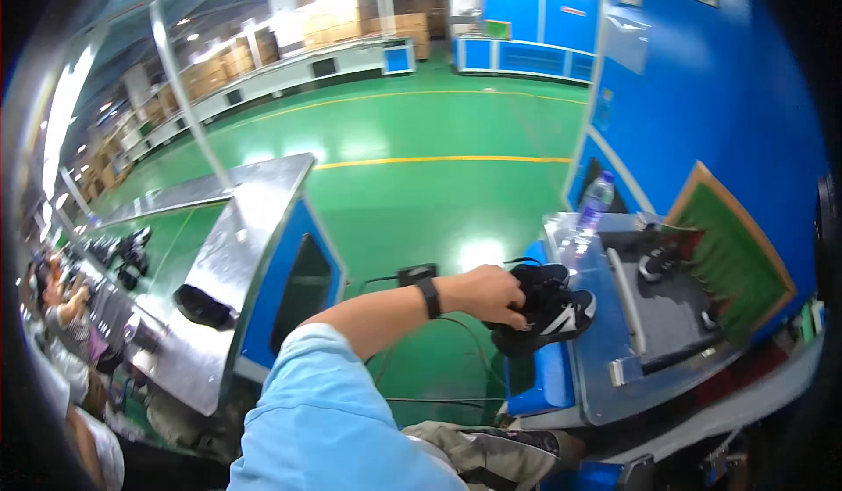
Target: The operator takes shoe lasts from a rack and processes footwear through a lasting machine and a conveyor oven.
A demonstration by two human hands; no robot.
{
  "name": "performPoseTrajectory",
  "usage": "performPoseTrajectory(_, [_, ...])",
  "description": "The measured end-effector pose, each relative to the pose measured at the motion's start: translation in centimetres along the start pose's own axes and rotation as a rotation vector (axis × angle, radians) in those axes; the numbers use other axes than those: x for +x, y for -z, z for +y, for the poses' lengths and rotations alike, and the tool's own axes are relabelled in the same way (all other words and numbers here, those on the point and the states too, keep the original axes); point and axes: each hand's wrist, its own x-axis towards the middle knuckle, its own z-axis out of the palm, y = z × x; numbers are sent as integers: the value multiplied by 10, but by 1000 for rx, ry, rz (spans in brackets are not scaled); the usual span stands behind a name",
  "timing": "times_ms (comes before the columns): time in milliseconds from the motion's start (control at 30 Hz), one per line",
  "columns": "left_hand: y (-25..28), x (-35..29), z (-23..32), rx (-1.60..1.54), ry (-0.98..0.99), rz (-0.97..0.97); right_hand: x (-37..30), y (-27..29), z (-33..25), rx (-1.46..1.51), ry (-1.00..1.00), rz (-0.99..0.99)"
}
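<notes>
My left hand [484, 294], on a bare forearm with a dark wristband and a light blue sleeve, reaches across to the right. Its fingers are closed at the heel end of a black sneaker [554, 317] with a white side mark. Another black shoe [537, 275] lies right behind it, partly covered. Both shoes are at the blue left edge of a machine table [605, 342]. My right hand does not show.
On the machine table are a clear bottle [596, 200], a dark tray [662, 302] holding a shoe and a green wood-framed panel [732, 254]. At left, a metal bench [197, 359] bears a black shoe [203, 307]. People work farther left. Cables [456, 400] cross the green floor.
</notes>
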Motion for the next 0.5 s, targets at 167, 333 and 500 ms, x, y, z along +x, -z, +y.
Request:
performPoseTrajectory(167, [60,-210,-21,56,281,162,4,31,-131,120,127,-42])
performPoseTrajectory(333, [131,-413,-50,391,1021,220,33,75,-275,106,241,-70])
performPoseTrajectory(500, [185,-557,-117,1123,1749,827,37,92,-305,68,212,-126])
